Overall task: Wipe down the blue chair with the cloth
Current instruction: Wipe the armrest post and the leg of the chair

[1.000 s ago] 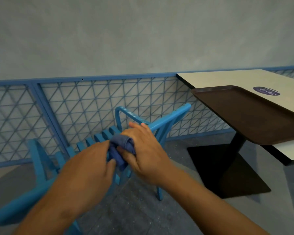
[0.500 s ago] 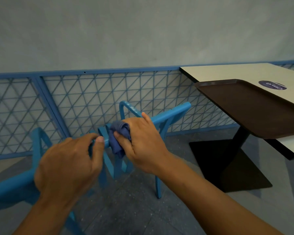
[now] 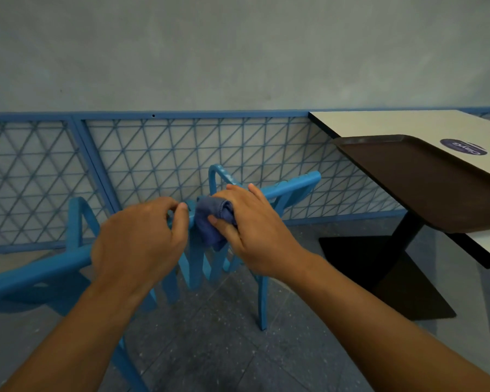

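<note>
The blue metal chair (image 3: pixel 290 188) stands in front of me, its top rail running from lower left to upper right, with slats hanging below. My right hand (image 3: pixel 255 233) grips a bunched dark blue cloth (image 3: pixel 211 222) wrapped over the middle of that rail. My left hand (image 3: pixel 139 244) curls round the same rail just left of the cloth, thumb tip near the fabric. The rail under both hands is hidden.
A blue mesh fence (image 3: pixel 153 159) runs along the grey wall behind the chair. At right stands a white table (image 3: pixel 379 120) on a black pedestal base (image 3: pixel 379 267), with a brown tray (image 3: pixel 425 179) overhanging its edge. Grey tiled floor lies below.
My left hand let go of the cloth and moved left onto the chair rail. The right hand stays on the rail with the cloth.
</note>
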A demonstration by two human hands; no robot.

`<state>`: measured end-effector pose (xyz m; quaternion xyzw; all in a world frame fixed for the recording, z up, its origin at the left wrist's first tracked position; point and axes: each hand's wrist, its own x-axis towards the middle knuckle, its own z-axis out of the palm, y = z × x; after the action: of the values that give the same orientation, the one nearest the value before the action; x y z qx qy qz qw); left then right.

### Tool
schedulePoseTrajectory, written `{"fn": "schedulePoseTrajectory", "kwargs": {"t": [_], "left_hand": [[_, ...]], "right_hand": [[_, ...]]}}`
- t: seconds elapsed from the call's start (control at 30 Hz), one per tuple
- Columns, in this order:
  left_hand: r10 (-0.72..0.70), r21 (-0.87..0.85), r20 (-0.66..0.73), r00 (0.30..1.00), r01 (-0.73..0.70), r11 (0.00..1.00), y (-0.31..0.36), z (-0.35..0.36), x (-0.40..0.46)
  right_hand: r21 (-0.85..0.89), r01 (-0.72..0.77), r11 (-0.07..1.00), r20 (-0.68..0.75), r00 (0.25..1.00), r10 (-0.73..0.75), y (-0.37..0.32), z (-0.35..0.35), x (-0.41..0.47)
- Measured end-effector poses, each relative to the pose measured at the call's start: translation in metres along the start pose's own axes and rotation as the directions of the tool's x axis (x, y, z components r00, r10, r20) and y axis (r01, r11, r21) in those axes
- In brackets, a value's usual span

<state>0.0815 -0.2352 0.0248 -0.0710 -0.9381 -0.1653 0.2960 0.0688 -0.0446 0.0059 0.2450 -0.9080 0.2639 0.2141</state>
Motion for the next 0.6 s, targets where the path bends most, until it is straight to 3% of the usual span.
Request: {"fn": "schedulePoseTrajectory", "kwargs": {"t": [0.13, 0.27, 0.43, 0.6], "left_hand": [[0.081, -0.018, 0.018, 0.997, -0.081, 0.997, 0.017, 0.012, 0.011], [0.152, 0.06, -0.002, 0.988, -0.152, 0.987, 0.027, 0.023, 0.016], [0.232, 0.114, -0.022, 0.972, -0.228, 0.967, 0.01, 0.015, 0.003], [0.192, 0.103, -0.038, 0.981, -0.187, 0.977, -0.013, -0.003, -0.01]], "right_hand": [[-0.087, -0.065, 0.994, 0.006, 0.998, 0.066, 0.025, -0.019, 0.01], [-0.101, -0.157, 0.982, -0.078, 0.986, 0.149, 0.038, -0.015, 0.013], [-0.087, -0.186, 0.979, -0.178, 0.969, 0.168, 0.016, 0.005, 0.005], [-0.132, -0.162, 0.978, -0.172, 0.975, 0.138, -0.029, 0.02, -0.009]]}}
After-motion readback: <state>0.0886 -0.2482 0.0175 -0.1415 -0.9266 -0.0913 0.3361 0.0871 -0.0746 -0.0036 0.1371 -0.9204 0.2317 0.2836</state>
